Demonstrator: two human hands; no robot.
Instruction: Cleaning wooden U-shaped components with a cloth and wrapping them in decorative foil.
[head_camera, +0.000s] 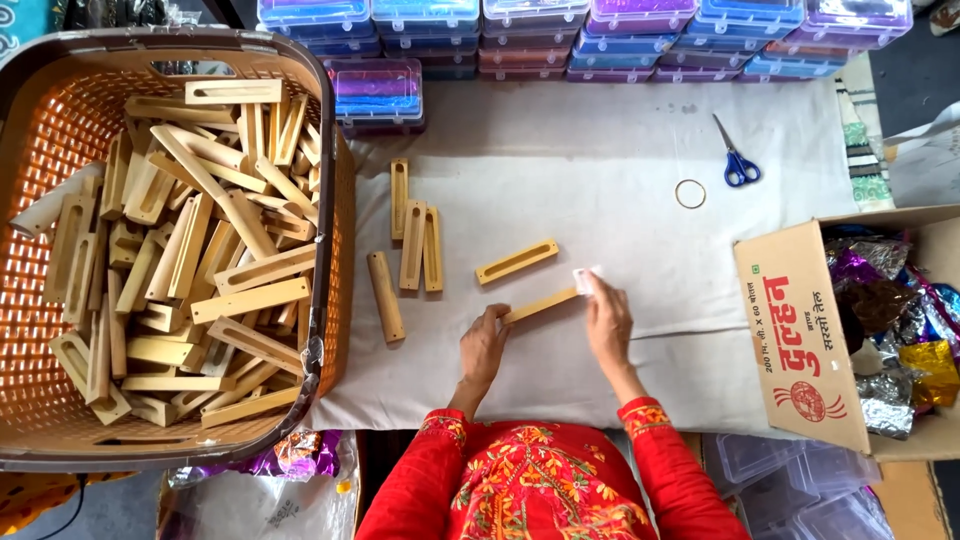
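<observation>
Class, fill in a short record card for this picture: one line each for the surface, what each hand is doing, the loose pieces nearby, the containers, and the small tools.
Surface: white cloth on a worktable.
Left hand: grips one end of a slim wooden block.
Right hand: at the block's other end, fingers on a small white piece.
Loose pieces: slotted wooden blocks on the cloth.
Containers: brown basket full of blocks; cardboard box with shiny foil packets; stacked plastic boxes.
Tools: blue scissors; ring.
</observation>
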